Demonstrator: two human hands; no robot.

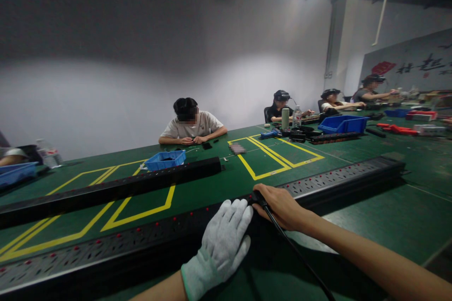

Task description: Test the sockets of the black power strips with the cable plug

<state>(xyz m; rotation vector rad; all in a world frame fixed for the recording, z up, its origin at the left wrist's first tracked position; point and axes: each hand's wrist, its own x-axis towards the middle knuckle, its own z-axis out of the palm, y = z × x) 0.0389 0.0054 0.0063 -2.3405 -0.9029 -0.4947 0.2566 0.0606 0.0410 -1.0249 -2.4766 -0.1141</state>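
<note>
A long black power strip (155,231) with rows of sockets and small red parts runs diagonally across the green table. My left hand (226,240), in a white glove with a green cuff, lies on the strip's middle, its fingers stretched out. Just right of it my bare right hand (277,204) is closed on a black plug, held against the top of the strip. From the plug a black cable (296,251) hangs down toward the bottom edge. My fingers partly hide the plug, so how far it sits in a socket cannot be seen.
Another long black strip (116,187) lies behind at the left, beside a blue tray (165,160). A person (192,122) sits across the table (208,193). Several people, a blue bin (342,124), a green bottle (285,119) and red tools (397,129) are at the right.
</note>
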